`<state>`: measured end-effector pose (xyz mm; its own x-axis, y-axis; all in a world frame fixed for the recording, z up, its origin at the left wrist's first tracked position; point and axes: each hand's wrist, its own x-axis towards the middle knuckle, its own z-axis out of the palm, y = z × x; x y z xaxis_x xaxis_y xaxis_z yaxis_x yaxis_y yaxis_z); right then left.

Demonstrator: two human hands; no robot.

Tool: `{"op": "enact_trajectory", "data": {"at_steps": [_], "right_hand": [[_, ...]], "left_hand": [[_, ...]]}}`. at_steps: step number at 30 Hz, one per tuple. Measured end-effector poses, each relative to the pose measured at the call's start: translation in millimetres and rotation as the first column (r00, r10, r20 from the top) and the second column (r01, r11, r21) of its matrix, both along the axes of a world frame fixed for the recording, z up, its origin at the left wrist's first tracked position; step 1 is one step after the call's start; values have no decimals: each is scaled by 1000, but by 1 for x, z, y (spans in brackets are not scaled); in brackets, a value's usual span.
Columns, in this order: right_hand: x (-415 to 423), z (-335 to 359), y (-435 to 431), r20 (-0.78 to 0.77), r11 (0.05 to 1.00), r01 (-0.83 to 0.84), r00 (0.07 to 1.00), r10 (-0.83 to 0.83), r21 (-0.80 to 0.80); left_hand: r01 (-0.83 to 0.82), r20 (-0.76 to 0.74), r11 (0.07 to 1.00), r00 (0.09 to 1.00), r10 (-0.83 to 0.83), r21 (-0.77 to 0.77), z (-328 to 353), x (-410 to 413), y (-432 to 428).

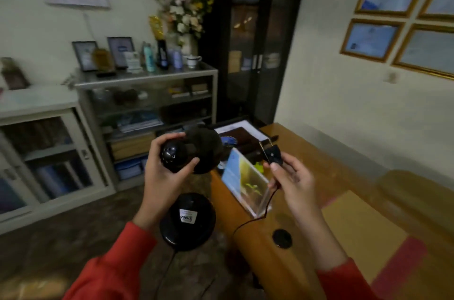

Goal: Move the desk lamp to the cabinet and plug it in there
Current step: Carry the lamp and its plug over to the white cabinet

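The left hand (163,172) is gripping the black desk lamp (189,157) by its rounded head, fingers (157,146) clamped around it, and is holding the lamp up in the air beside the wooden worktop (344,226). The lamp's round base (188,221), with a white label on it, is hanging below the hand, clear of the floor. The right hand (290,181) is pinching the black plug (271,153), fingers closed on its body, prongs pointing up and away. The thin black cord (248,222) is trailing from the plug down across the worktop edge. Ahead, well apart from the lamp, the grey metal cabinet (147,103) is standing against the wall, its top crowded with frames, bottles and a flower vase (189,43).
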<state>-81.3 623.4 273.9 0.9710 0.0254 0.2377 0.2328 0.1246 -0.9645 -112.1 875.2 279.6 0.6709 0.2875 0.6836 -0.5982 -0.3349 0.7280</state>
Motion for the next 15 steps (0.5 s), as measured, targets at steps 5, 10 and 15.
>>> {"op": "enact_trajectory", "data": {"at_steps": [5,10,15], "right_hand": [[30,9,90,18,992,-123,992,123,36],[64,20,176,44,971,-238,971,237,14],[105,19,266,29,945,-328,944,327,12]], "left_hand": [[-133,13,990,991,132,35,10,-4,88],[-256,2,966,967,257,15,14,-2,167],[-399,-42,917,916,399,29,8,12,242]]}}
